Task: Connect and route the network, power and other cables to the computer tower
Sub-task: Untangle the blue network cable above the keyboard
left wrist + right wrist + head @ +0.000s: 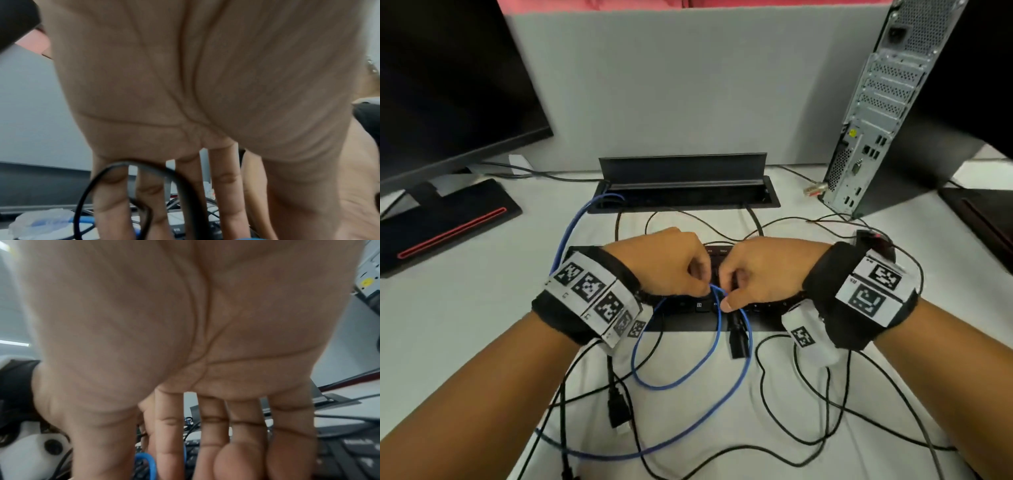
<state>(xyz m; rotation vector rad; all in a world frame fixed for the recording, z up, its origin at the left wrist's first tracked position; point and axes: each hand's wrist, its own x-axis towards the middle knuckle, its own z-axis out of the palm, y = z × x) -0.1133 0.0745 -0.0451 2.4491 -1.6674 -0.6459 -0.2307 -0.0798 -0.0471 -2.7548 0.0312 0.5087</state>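
Both hands meet over the keyboard (722,308), the left hand (664,263) and right hand (760,270) each pinching the blue cable (717,342) where it peaks. Its loops lie tangled among black leads (808,394); the tower (876,113) stands well apart, far right. Pulling now could tighten a knot or drag a lead along.

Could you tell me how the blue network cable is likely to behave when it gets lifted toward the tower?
The blue cable will probably be floppy yet springy, since it hangs in loose loops below the left hand and right hand. It may well snag, as black cables cross its loops. It looks light.
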